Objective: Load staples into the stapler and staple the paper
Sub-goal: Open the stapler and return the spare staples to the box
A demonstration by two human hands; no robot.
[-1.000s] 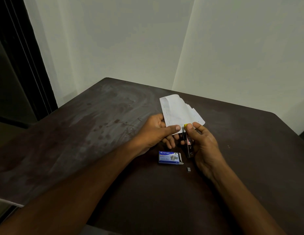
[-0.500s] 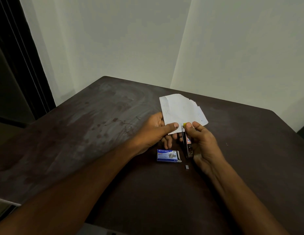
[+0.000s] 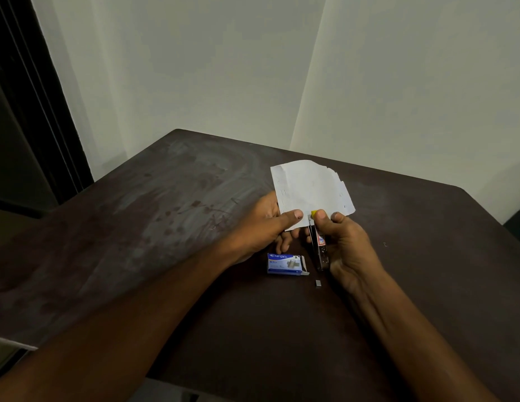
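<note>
My left hand [image 3: 264,224] pinches the lower left corner of a small stack of white paper sheets [image 3: 309,190], held up above the dark table [image 3: 165,227]. My right hand [image 3: 347,245] grips a slim metal stapler [image 3: 321,248] with a yellow tip; its front end meets the paper's bottom edge, right beside my left thumb. A blue staple box [image 3: 286,264] lies on the table below my hands, its right flap open. A short loose strip of staples [image 3: 318,283] lies just right of the box.
The table stands in a room corner, pale walls close behind its far edges. A dark door frame [image 3: 35,111] rises at the left. A single tiny bent staple [image 3: 385,244] lies on the table at the right.
Both hands, paper and stapler stay together with hardly any shift; the paper looks slightly more raised and spread. Box and loose staples have not moved.
</note>
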